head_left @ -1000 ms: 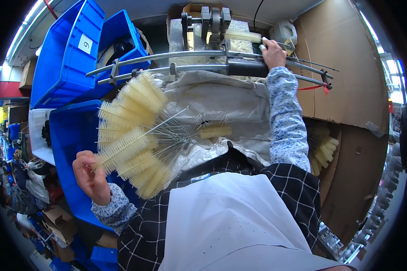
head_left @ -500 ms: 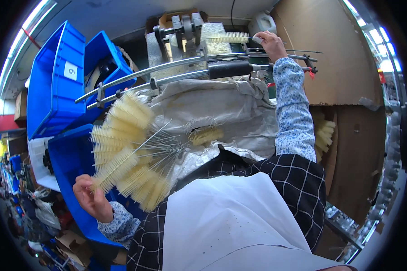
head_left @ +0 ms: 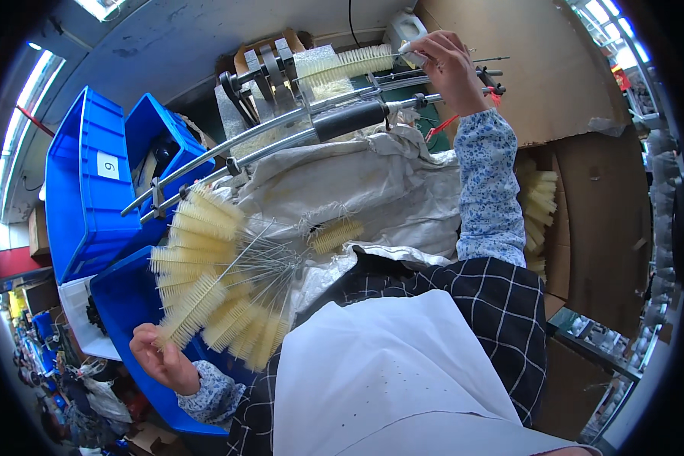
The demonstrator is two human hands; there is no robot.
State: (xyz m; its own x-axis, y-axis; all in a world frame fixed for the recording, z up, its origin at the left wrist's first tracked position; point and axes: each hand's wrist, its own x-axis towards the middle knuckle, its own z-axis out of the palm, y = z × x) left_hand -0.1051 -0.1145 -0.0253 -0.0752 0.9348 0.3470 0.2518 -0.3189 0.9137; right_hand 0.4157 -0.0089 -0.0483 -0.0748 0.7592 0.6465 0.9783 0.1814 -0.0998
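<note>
At the far right my right hand is closed on the wire end of a pale bristled bottle brush, with something small and white at the fingertips. That brush lies sideways beside a machine with dark wheels and above a long metal rail. Low on the left, my left hand pinches the bristle tip of another bottle brush. This brush rests on a fan of several similar brushes, whose twisted wire stems point right. A single brush lies on the whitish sacking.
Blue bins stand at the left, with another blue bin under the fanned brushes. A black roller sits on the rails. Cardboard rises at the right, near more brushes. A white jug stands at the back.
The whole view has shifted and tilted. My right hand has moved slightly right relative to the machine with its brush, and more of that brush shows. My left hand keeps its pinch.
</note>
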